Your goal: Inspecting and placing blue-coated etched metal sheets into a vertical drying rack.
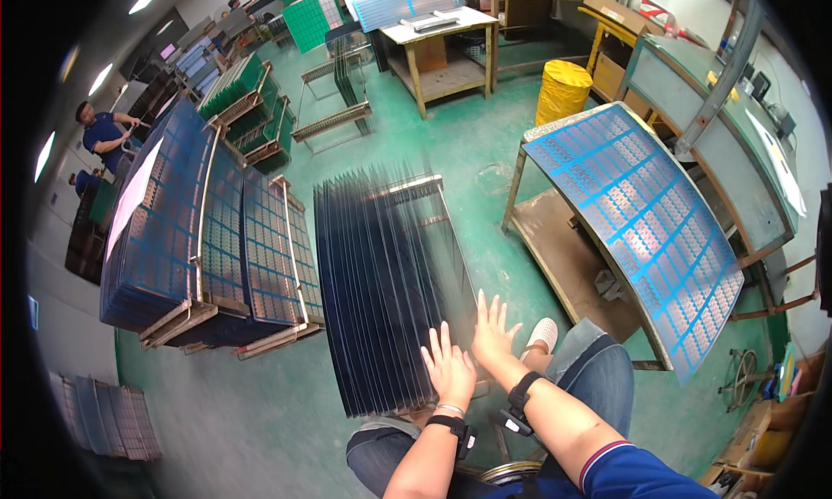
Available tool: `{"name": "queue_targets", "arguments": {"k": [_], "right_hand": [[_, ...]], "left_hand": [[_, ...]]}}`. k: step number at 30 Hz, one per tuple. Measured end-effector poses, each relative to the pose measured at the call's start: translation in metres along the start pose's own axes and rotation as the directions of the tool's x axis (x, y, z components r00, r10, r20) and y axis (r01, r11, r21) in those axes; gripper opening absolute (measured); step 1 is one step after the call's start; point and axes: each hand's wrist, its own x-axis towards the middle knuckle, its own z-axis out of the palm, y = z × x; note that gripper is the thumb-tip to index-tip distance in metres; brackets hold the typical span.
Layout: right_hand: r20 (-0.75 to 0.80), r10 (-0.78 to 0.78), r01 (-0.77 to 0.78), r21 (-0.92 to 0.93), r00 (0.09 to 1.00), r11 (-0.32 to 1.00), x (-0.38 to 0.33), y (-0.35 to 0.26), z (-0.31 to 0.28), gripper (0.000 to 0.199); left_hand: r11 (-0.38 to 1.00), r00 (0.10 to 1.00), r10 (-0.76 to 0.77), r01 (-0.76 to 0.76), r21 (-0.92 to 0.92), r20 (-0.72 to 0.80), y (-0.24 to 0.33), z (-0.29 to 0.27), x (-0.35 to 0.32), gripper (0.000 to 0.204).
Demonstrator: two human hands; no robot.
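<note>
A rack of thin dark sheets [368, 291] stands upright right in front of me, the sheets packed closely side by side. My left hand [451, 369] is at the near right side of these sheets, fingers stretched and slightly apart; whether it touches the last sheet I cannot tell. Just to its right, my right hand [494, 334] is held up with its fingers spread, next to the rack's metal frame [455, 230]. Neither hand holds anything. On each wrist sits a black band with a small device.
A blue-patterned panel [641, 213] lies bowed on a table to the right. Racks of blue-patterned panels [217, 230] stand at left. Farther off are a yellow-wrapped bin [563, 92], a workbench [442, 22] and a metal rack [334, 122]. A person [108, 135] works at the far left.
</note>
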Motion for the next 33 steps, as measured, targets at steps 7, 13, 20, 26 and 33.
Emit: {"name": "queue_targets", "arguments": {"k": [7, 13, 20, 26, 33], "right_hand": [[0.11, -0.089, 0.065, 0.207, 0.99, 0.976, -0.007, -0.006, -0.011, 0.083], [-0.151, -0.263, 0.302, 0.406, 0.953, 0.862, -0.033, 0.058, -0.021, 0.073], [0.152, -0.324, 0.187, 0.565, 0.934, 0.804, -0.067, 0.114, -0.062, 0.065], [0.298, -0.479, -0.264, 0.954, 0.826, 0.139, -0.093, 0.094, -0.1, 0.07], [0.129, -0.557, -0.352, 0.882, 0.82, -0.313, -0.132, 0.079, -0.163, 0.043]], "left_hand": [[0.996, 0.999, -0.04, 0.042, -0.082, 0.026, 0.002, -0.002, 0.0, 0.013], [0.946, 0.999, 0.035, -0.02, -0.323, 0.042, -0.011, -0.037, 0.005, 0.008], [0.637, 0.998, -0.048, 0.067, -0.768, 0.047, -0.025, -0.253, -0.015, 0.019], [0.079, 0.948, -0.316, -0.003, -0.997, -0.028, -0.056, -0.356, -0.093, 0.036], [-0.234, 0.926, -0.364, -0.191, -0.953, -0.097, -0.076, -0.333, -0.127, 0.027]]}}
